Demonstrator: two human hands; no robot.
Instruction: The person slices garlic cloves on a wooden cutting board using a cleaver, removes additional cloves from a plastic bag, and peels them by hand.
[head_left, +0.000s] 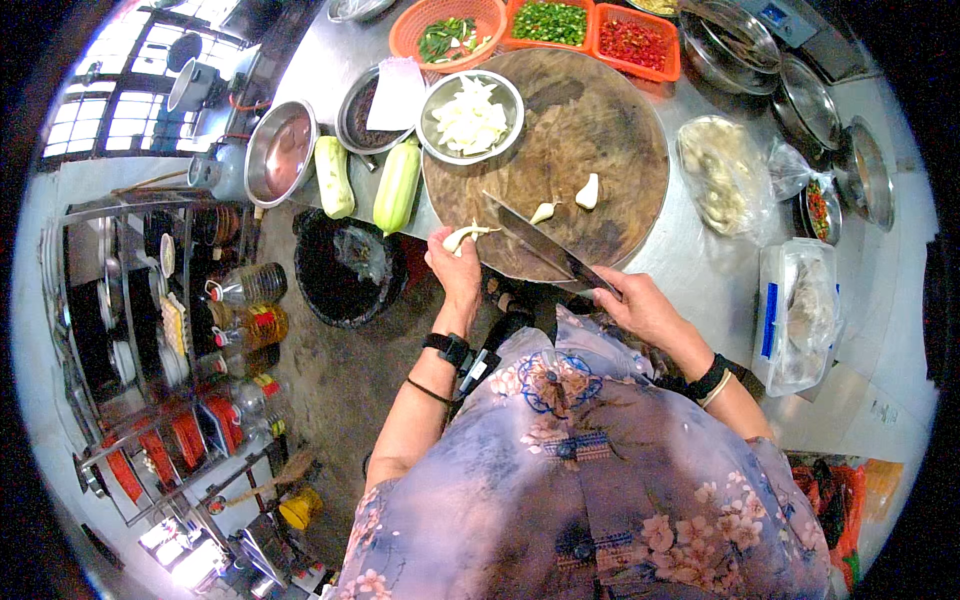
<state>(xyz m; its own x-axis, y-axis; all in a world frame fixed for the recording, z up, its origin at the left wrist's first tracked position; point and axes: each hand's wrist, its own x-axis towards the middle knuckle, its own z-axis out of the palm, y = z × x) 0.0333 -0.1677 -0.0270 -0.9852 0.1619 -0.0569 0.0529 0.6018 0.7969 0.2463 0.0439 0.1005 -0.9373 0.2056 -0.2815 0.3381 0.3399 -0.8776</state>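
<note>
My left hand (456, 262) pinches a pale, peeled root-like vegetable piece (459, 238) with thin tails at the near left edge of the round wooden chopping board (600, 135). The handle of a broad kitchen knife (536, 240) is in my right hand (637, 304); its blade points up and left over the board's near edge, apart from the left hand. Beyond the blade lie a small pale piece (544, 212) and a larger one (587, 191). On the board's far left stands a steel bowl (429, 142) of white cut pieces (472, 116).
Two peeled green gourds (397, 187) lie left of the board beside steel bowls (279, 154). Orange baskets (450, 15) of chopped green and red peppers line the far side. A plastic bag (724, 172) and lidded box (799, 315) are at right. A black bin (349, 266) stands below left.
</note>
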